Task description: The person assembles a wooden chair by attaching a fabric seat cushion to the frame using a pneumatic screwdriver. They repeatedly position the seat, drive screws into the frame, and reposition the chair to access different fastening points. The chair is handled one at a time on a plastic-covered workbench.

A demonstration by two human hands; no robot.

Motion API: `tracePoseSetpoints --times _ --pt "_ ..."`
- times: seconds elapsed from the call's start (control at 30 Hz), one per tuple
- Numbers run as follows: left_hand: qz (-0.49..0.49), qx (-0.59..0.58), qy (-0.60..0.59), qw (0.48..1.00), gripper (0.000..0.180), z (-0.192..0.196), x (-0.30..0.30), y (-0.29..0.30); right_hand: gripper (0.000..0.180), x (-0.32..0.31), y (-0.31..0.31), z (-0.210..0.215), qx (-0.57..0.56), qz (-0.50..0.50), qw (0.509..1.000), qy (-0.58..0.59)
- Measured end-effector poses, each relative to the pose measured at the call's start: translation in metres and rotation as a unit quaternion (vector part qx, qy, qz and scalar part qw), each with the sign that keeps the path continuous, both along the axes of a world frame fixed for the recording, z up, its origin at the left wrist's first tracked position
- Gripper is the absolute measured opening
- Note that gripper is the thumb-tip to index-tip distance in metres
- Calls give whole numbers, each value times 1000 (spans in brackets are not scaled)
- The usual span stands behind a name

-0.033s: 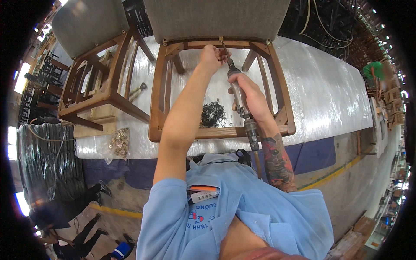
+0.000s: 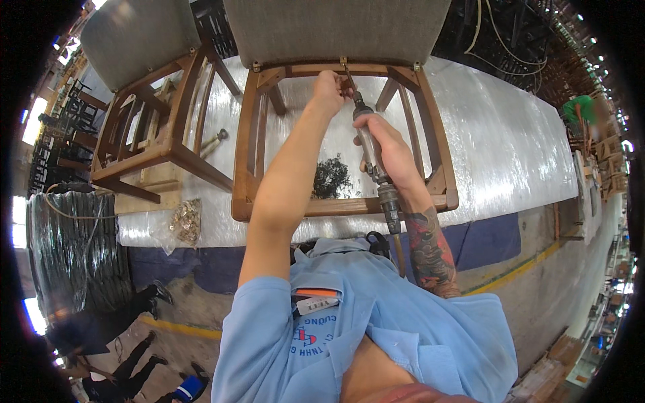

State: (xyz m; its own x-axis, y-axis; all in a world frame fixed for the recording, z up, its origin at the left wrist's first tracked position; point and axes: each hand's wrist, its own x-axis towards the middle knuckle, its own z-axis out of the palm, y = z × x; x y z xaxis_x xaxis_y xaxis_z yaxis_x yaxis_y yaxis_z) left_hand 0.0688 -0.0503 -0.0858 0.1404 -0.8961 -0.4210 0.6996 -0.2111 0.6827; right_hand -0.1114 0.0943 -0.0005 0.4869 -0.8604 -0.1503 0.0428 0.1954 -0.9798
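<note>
A wooden chair frame [image 2: 245,161] with a grey upholstered seat [image 2: 336,30] lies on a worktable wrapped in plastic film [image 2: 497,148]. My right hand [image 2: 386,151] grips a slim air-powered screwdriver [image 2: 376,171], its hose running down past my shirt. The bit touches the frame's far rail just under the seat. My left hand [image 2: 329,87] reaches through the frame, with its fingers pinched around the driver's tip at that rail. Whether a screw is between the fingers is too small to tell. A pile of dark screws [image 2: 329,178] lies on the table inside the frame.
A second chair [image 2: 148,127] lies to the left, with a small metal tool [image 2: 215,141] between the two. A clear bag of brass fittings [image 2: 185,220] sits at the table's front edge. A black roll [image 2: 74,248] stands lower left, and a person in dark clothes [image 2: 114,316] crouches below it.
</note>
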Motion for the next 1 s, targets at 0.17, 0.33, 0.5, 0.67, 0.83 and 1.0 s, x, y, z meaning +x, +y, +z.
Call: tracePoseSetpoints --times 0.17,0.33,0.5,0.67,0.83,1.0 --pt "48 22 -151 987 32 2 -15 -9 35 10 -15 -6 -27 -18 999 9" --pt "114 18 -300 947 42 -29 -12 -32 35 16 -24 -1 -26 -19 999 16" --pt "178 35 -294 939 44 -33 -23 -40 35 15 -26 4 -8 -26 999 44" --pt "194 3 -295 936 38 -48 -25 -49 35 17 -27 4 -15 -32 999 33" --pt "203 -12 -305 931 38 -49 -27 -47 35 19 -28 9 -8 -33 998 44" --pt "208 0 -352 913 39 -45 -28 -43 35 21 -31 6 -11 -34 999 38"
